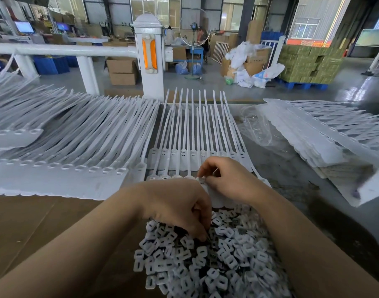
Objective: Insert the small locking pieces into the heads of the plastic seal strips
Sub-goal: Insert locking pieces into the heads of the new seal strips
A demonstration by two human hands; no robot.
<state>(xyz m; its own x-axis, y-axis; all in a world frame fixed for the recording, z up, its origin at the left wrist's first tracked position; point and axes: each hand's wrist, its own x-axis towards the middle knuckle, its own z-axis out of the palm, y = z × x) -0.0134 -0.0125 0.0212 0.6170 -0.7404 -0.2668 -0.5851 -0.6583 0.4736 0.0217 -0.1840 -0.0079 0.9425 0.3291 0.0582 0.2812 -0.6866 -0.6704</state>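
A heap of small white locking pieces (223,254) lies at the near edge of the table. My left hand (180,209) rests on the heap with its fingers curled down into the pieces. Just beyond it, my right hand (229,179) pinches a locking piece against the head of a white seal strip (202,181). That strip belongs to a joined row of seal strips (184,134) lying fanned out straight ahead, heads toward me. Whether the left fingers hold a piece is hidden.
Large stacks of white strips lie at the left (61,136) and right (326,134). A crumpled clear plastic bag (257,127) sits between the centre row and the right stack. A white railing post (149,59) stands behind the table. Brown cardboard (33,222) covers the near left.
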